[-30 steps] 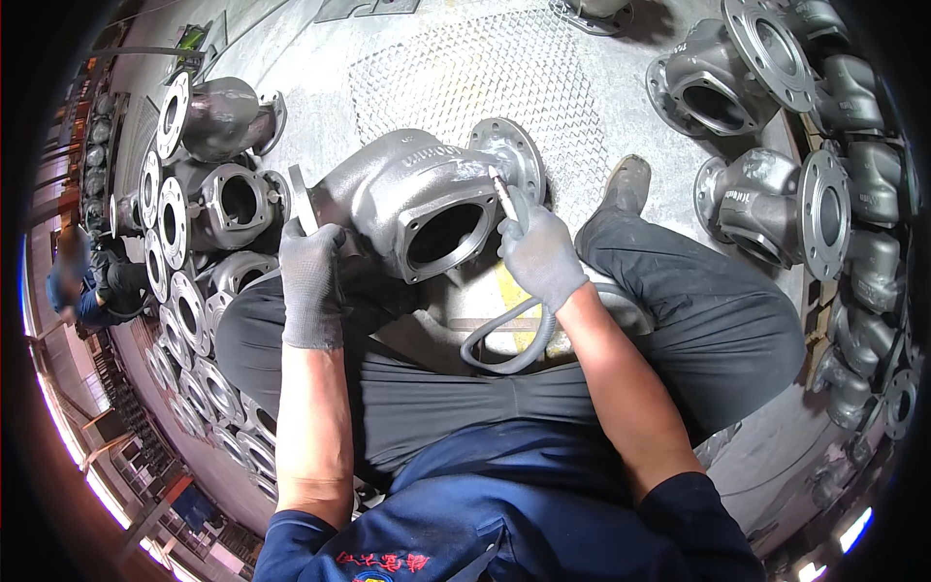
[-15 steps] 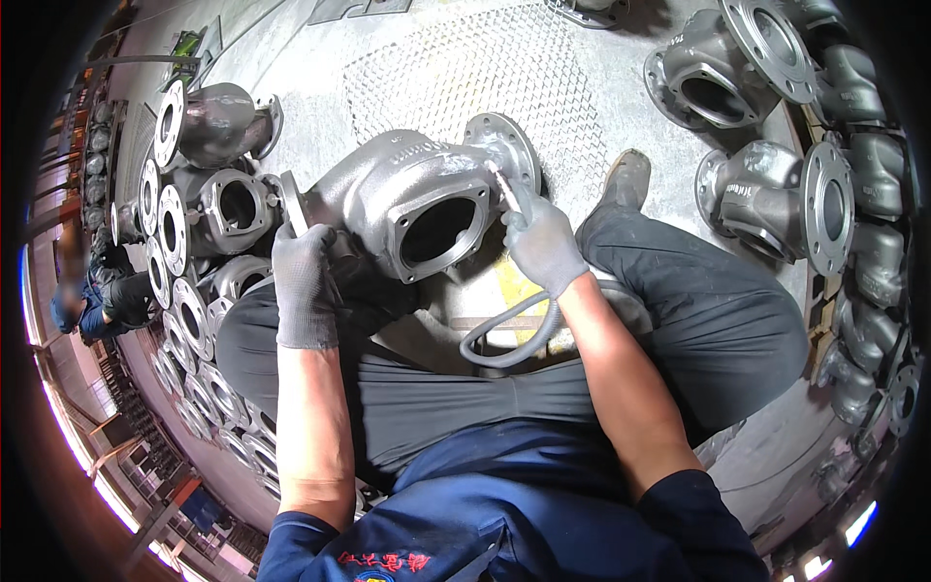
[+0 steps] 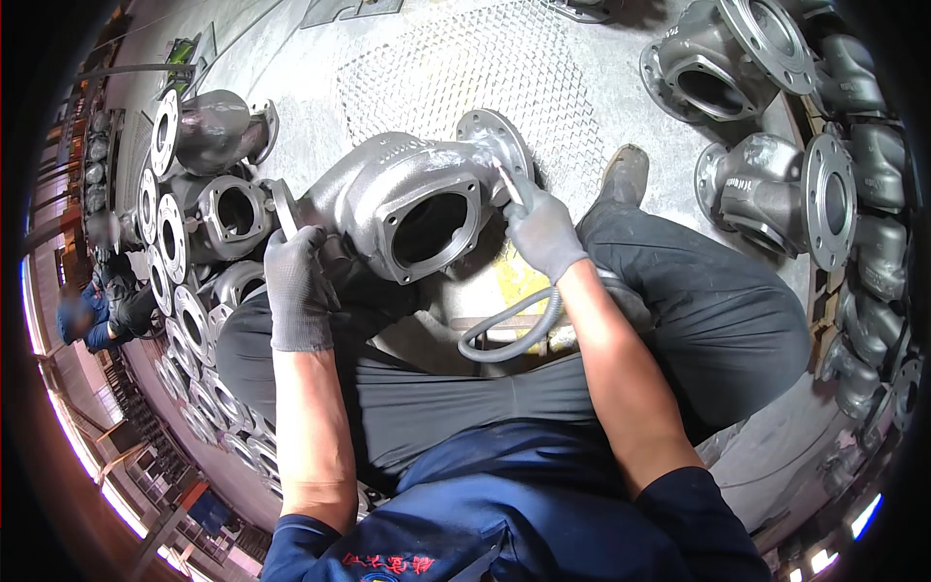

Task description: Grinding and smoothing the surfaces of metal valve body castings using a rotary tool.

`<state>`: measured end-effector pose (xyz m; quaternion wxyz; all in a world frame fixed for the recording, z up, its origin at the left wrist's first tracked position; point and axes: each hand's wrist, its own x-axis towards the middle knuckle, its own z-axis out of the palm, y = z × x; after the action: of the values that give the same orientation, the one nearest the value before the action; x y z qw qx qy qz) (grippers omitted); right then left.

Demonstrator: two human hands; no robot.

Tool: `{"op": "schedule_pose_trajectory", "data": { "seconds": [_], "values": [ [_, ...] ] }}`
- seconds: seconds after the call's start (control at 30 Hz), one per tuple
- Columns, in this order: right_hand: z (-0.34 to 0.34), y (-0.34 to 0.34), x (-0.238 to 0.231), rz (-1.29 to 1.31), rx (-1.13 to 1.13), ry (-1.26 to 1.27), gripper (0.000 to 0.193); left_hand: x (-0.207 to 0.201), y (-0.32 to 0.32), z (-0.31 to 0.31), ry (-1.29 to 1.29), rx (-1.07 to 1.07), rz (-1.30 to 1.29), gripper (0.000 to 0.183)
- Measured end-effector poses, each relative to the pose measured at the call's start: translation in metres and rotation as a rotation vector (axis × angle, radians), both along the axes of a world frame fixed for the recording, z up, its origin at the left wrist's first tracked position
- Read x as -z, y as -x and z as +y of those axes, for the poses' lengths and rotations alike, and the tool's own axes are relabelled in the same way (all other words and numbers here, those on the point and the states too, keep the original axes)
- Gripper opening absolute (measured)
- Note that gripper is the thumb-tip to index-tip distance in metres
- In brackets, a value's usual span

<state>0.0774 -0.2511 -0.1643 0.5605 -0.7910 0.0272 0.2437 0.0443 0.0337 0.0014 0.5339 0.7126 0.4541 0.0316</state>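
The person's dark-trousered legs spread across the middle of the frame, bent at the knees. At the left of the frame stands a stack of flanged castings, many of their round faces turned toward the viewer; a row of similar castings lines the right edge. A mesh-patterned patch covers the floor at upper centre.

The grey metal casting being handled lies just above the centre of the frame, between the legs. Its long axis slants, rising from the left flange to the right flange. The right flange's drilled face points to the upper right, the left flange stands almost edge-on, and the squarish opening faces the lower edge of the frame.

Below it, a grey hose loops up toward the right wrist. The gloved left hand has its fingers curled around the lower edge of the left flange. The gloved right hand pinches a slim pen-like tool, whose tip points to the upper left, at the neck beside the right flange; whether it touches cannot be told.
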Motion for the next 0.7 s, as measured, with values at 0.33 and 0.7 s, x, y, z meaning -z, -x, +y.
{"op": "schedule_pose_trajectory", "data": {
  "seconds": [0.33, 0.7],
  "values": [
    [-0.001, -0.021, -0.014, -0.203, -0.159, 0.141, 0.045, 0.008, -0.003, 0.014, 0.113, -0.032, -0.123, 0.018],
    [-0.015, -0.021, -0.037, 0.038, 0.02, -0.069, 0.057, -0.012, -0.021, -0.005, 0.361, -0.159, -0.228, 0.024]
  ]
}}
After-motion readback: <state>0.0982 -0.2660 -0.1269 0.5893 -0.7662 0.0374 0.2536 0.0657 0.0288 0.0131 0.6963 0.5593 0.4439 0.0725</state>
